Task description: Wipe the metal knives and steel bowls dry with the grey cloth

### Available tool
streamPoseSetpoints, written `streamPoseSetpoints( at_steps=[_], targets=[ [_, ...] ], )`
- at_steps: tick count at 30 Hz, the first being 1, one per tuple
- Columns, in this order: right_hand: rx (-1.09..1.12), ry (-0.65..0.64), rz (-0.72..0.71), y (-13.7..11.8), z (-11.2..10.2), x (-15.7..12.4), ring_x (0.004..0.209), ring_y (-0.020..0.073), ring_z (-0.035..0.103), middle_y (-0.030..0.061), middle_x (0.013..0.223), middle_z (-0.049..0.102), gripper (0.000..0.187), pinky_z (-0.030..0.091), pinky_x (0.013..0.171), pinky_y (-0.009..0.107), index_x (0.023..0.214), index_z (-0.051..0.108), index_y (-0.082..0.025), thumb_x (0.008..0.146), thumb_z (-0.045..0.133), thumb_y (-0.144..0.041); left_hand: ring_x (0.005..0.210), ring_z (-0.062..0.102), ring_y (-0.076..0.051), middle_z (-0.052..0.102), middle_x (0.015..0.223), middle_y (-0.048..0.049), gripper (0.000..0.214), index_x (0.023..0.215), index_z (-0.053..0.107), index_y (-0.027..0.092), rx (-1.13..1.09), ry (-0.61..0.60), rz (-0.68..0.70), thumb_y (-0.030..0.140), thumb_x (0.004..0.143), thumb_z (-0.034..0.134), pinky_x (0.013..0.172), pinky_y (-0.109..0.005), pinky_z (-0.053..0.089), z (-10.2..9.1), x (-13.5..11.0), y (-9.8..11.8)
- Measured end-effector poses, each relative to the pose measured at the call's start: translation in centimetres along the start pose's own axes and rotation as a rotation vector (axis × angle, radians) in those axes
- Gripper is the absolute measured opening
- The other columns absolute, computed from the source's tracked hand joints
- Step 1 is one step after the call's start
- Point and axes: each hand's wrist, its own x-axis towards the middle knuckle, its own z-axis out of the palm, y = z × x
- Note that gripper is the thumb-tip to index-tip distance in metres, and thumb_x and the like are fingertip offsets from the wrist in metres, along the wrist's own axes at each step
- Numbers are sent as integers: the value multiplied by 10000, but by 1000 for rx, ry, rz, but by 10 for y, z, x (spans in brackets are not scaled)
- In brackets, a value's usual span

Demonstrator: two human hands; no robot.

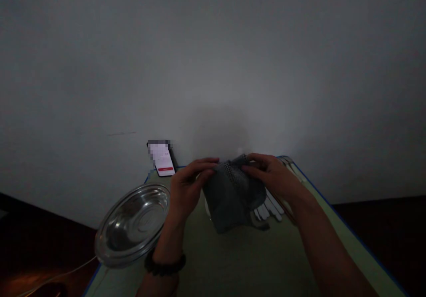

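A grey cloth (222, 206) with a checkered band hangs between my two hands over the table. My left hand (189, 184) pinches its upper left edge between thumb and fingers. On the other side, my right hand (269, 170) grips the top right edge near the checkered strip. The cloth's lower part droops toward the tabletop, and a narrow dark strip trails at its lower right. Its far side is hidden. Partly behind it are several flat white strips (271, 208), and a sliver of something white shows at its left.
A shiny metal basin (133, 226) stands at the table's left edge, beside my left forearm. A phone (163, 159) with a lit screen leans on the wall (213, 66). Slender stick-like items lie behind my right hand. The green table (239, 266) has a blue edge.
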Motion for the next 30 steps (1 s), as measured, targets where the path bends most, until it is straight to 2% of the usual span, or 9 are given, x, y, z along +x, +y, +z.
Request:
streamPoseSetpoints(
  at_steps=[2, 4, 7, 11, 13, 16, 21, 26, 30],
  targets=[
    [-13, 86, 16, -1, -2, 0, 654, 146, 612, 13, 751, 695, 226, 446, 566, 258, 944, 640, -207, 788, 590, -363, 883, 650, -175, 729, 906, -20, 63, 779, 719, 232, -45, 112, -5, 220, 735, 676, 810, -291, 499, -2, 1, -2],
    [-1, 174, 16, -2, -2, 1, 657, 149, 617, 12, 756, 698, 218, 454, 578, 265, 944, 630, -211, 783, 593, -354, 809, 648, -152, 721, 835, -3, 53, 780, 695, 229, -62, 162, -9, 217, 731, 679, 737, -254, 506, -3, 0, -4],
    [17, 234, -29, -3, 2, 2, 720, 159, 632, 16, 814, 702, 203, 472, 634, 284, 939, 620, -222, 779, 595, -343, 680, 617, -123, 687, 723, 12, 62, 776, 669, 220, -68, 87, -27, 210, 719, 692, 632, -215, 490, -4, -2, -3],
    [79, 212, -57, 0, 7, 3, 780, 166, 636, 14, 868, 697, 177, 476, 670, 298, 929, 605, -239, 776, 595, -326, 692, 615, -137, 691, 773, -21, 36, 762, 656, 205, -80, -110, -70, 212, 736, 680, 613, -231, 488, -3, -8, 3],
    [113, 183, -36, 1, 6, 3, 764, 161, 632, 10, 870, 695, 187, 472, 662, 295, 932, 595, -242, 765, 609, -327, 700, 616, -141, 693, 799, -26, 56, 817, 675, 216, -54, -174, -76, 210, 769, 648, 608, -238, 486, -4, -9, 6],
    [126, 83, -9, -1, 6, 0, 724, 148, 619, 1, 837, 678, 218, 459, 630, 274, 901, 582, -228, 731, 652, -345, 765, 618, -150, 695, 844, -21, 159, 918, 698, 254, 31, -225, -24, 193, 785, 636, 669, -252, 479, -7, -8, 9],
    [116, -19, -1, -9, 11, -4, 621, 100, 551, -28, 755, 613, 238, 406, 536, 214, 846, 558, -211, 699, 687, -347, 726, 588, -164, 667, 768, -22, 70, 810, 706, 244, 81, -340, 114, 220, 745, 694, 665, -283, 443, -6, -4, 11],
    [32, -75, -32, -11, 18, -4, 602, 98, 502, -42, 650, 539, 196, 385, 539, 215, 754, 573, -190, 735, 651, -369, 652, 558, -151, 622, 689, -8, 97, 720, 674, 218, 186, -289, 119, 295, 705, 731, 610, -269, 411, 2, -3, 17],
    [-57, -17, -104, -7, 18, -4, 620, 113, 483, -17, 651, 528, 392, 381, 568, 240, 678, 582, -186, 842, 464, -522, 643, 560, -140, 612, 683, 6, 120, 722, 650, 215, 291, -245, 159, 300, 703, 733, 594, -254, 405, 6, -2, 20]
  ],
)
